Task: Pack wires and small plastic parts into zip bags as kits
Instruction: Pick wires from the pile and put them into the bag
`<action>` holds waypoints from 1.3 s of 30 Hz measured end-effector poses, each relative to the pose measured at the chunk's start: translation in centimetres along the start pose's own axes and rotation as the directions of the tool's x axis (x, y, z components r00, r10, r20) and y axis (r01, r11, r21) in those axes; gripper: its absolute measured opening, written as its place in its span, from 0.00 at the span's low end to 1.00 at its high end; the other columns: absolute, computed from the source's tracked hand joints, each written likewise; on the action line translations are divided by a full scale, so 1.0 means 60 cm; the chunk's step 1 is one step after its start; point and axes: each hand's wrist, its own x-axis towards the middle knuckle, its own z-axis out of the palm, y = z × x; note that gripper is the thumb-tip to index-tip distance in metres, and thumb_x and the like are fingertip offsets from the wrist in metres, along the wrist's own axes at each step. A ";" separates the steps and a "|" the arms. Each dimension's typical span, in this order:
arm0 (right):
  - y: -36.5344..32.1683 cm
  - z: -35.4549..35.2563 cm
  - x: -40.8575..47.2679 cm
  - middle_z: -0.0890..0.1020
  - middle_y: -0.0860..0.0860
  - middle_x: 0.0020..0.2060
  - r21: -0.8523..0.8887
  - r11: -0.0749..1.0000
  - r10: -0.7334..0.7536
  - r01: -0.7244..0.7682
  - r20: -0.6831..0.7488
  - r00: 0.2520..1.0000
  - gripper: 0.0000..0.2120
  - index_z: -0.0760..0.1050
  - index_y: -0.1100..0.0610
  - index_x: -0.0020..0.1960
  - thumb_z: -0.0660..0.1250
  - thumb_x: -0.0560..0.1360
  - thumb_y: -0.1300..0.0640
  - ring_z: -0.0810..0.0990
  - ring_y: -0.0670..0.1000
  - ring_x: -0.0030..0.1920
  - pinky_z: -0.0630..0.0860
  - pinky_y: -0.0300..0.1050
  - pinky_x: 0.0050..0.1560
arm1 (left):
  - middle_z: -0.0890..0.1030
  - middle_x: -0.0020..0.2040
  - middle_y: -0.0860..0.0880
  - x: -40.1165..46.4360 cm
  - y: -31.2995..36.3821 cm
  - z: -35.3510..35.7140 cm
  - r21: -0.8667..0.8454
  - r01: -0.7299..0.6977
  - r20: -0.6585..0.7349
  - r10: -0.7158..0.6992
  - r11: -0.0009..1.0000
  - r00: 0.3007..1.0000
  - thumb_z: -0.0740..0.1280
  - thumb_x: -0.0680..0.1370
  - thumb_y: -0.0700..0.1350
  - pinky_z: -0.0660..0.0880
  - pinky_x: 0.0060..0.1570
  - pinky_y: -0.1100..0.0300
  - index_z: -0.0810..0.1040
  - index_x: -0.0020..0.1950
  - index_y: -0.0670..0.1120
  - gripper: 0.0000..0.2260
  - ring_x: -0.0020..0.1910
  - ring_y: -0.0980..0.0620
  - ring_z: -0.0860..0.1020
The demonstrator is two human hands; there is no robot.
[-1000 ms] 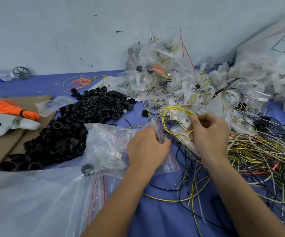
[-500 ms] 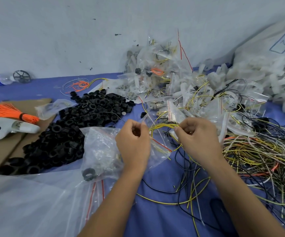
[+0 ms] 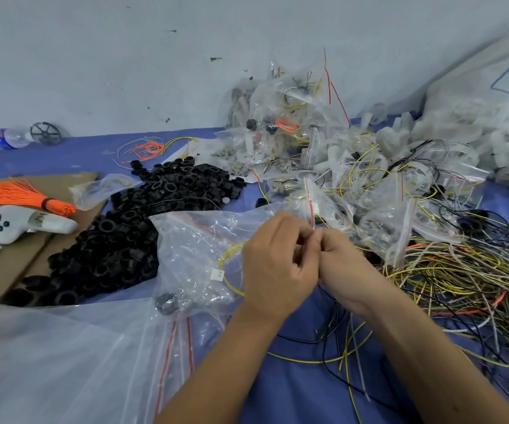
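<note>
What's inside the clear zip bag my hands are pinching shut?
Inside the zip bag: a yellow wire loop, a small white tag, a black ring. The left hand covers the wire's far side.

Blue table point(image 3: 302, 390) (wires point(image 3: 461, 286), black rings point(image 3: 143, 228)).

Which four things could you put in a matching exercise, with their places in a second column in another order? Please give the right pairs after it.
Column one:
1. black plastic rings
2. orange wire bundle
3. loose wire tangle
4. water bottle

Column two:
A. far left, lying by the wall
B. on the brown cardboard, beside a white controller
C. right of both hands, spread on the blue cloth
D. heaped left of the clear bag that the hands hold

Pairs: 1-D, 2-B, 3-C, 4-A
</note>
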 end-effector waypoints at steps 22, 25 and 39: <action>0.012 0.001 0.013 0.83 0.48 0.30 -0.136 0.973 -0.194 0.184 -0.064 0.979 0.16 0.84 0.54 0.41 0.63 0.82 0.63 0.78 0.44 0.31 0.72 0.39 0.32 | 0.75 0.35 0.53 0.005 -0.014 -0.005 -0.208 0.260 -0.040 -0.274 0.943 0.961 0.68 0.81 0.43 0.68 0.36 0.62 0.75 0.41 0.43 0.09 0.35 0.53 0.73; 0.022 0.003 0.016 0.80 0.60 0.29 -0.156 0.983 -0.098 0.098 0.004 0.995 0.15 0.83 0.59 0.43 0.61 0.83 0.64 0.74 0.51 0.30 0.69 0.47 0.32 | 0.75 0.35 0.55 0.005 -0.023 -0.001 -0.243 0.329 -0.033 -0.347 0.912 0.937 0.68 0.81 0.45 0.70 0.35 0.58 0.75 0.41 0.45 0.10 0.34 0.52 0.73; -0.056 -0.077 0.013 0.83 0.52 0.32 -0.308 0.888 -0.456 0.342 -0.494 0.740 0.07 0.81 0.52 0.49 0.65 0.81 0.60 0.82 0.53 0.26 0.78 0.46 0.26 | 0.73 0.30 0.53 0.014 -0.028 0.027 -0.095 0.360 0.391 -0.297 0.928 0.871 0.68 0.80 0.51 0.67 0.32 0.60 0.72 0.34 0.52 0.15 0.30 0.56 0.72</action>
